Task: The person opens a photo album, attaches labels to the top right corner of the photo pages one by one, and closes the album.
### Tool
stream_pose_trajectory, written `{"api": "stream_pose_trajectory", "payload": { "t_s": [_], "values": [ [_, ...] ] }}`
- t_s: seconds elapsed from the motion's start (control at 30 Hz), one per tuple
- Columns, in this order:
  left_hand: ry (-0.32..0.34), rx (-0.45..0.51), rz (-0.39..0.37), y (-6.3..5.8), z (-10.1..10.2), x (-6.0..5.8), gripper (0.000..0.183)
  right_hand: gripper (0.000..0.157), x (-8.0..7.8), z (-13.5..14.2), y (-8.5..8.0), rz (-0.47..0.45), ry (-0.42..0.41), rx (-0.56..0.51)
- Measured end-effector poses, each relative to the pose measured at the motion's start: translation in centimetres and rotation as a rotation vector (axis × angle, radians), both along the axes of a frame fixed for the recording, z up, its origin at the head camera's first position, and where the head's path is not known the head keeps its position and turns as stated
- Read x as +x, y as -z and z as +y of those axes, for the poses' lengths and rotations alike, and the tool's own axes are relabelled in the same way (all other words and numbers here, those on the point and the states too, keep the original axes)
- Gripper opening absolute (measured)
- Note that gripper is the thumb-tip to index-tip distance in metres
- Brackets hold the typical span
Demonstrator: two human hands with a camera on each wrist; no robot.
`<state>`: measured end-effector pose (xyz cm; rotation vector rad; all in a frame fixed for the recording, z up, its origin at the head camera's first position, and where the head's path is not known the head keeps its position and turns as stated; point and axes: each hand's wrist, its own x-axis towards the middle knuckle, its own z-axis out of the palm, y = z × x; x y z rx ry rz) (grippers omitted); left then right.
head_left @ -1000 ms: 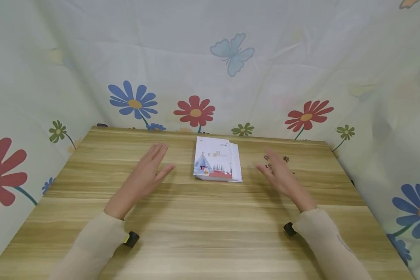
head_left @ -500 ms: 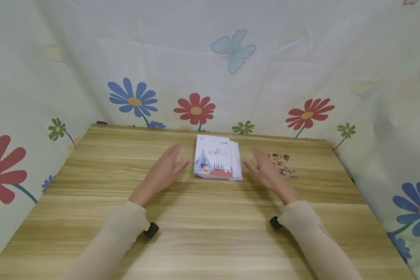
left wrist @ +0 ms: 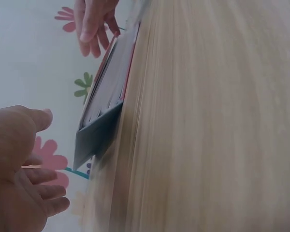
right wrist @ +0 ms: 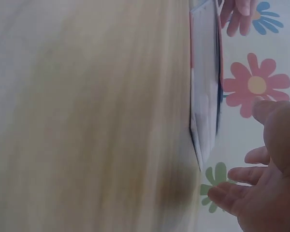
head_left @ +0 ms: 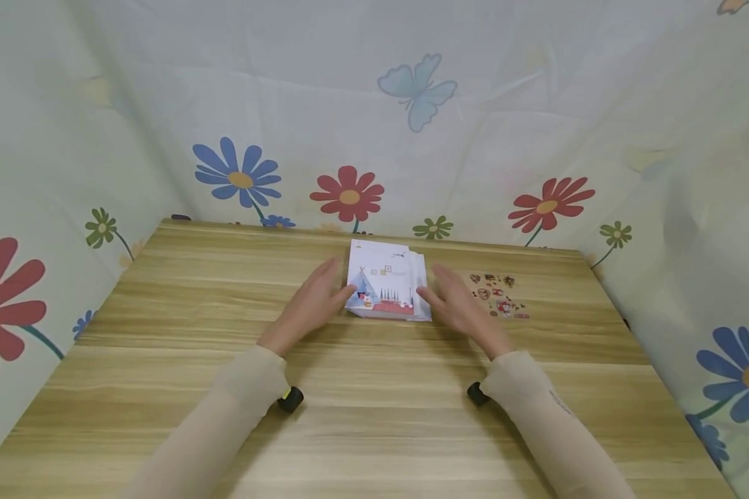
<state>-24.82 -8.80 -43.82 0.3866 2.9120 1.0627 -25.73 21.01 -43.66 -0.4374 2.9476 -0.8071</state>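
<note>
A thick white book lies on the wooden table, its cover printed with a blue tent and a red strip. My left hand is at the book's left side, fingers extended and thumb toward the cover edge. On the opposite side, my right hand mirrors it, thumb over the right edge in the head view. The left wrist view shows the book's page block and dark spine, with a gap to the left hand. In the right wrist view the right hand also stands apart from the book.
A clear sheet of small colourful stickers lies to the right of the right hand. The wooden table ends against a flower-printed curtain at the back and sides.
Both hands have moved inward from either side, now beside the book. The sticker sheet, partly hidden behind the right hand before, is now uncovered. The book has stayed in place.
</note>
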Motion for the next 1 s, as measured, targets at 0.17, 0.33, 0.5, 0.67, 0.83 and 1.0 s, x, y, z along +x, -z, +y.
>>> {"api": "stream_pose_trajectory", "payload": {
  "t_s": [0.17,0.33,0.5,0.67,0.83,1.0],
  "values": [
    [0.015,-0.008,0.008,0.3,1.1,-0.5,0.075,0.073,-0.4,-0.4,0.4,0.001,-0.011,-0.002],
    [0.023,-0.009,-0.014,0.6,1.8,-0.9,0.076,0.07,-0.6,-0.8,0.4,-0.008,-0.03,-0.006],
    [0.023,-0.045,-0.04,0.8,2.5,-1.3,0.075,0.07,-0.8,-1.1,0.5,-0.026,-0.045,0.023],
    [0.01,-0.071,-0.089,0.7,3.1,-1.3,0.075,0.068,-1.1,-1.5,0.4,-0.057,-0.055,0.029],
    [0.004,-0.091,-0.087,0.7,3.6,-1.4,0.071,0.066,-1.4,-1.8,0.3,-0.077,-0.071,0.047],
    [0.013,-0.102,-0.065,0.8,3.9,-1.4,0.065,0.061,-1.5,-2.1,0.1,-0.094,-0.101,0.057]
  ]
}}
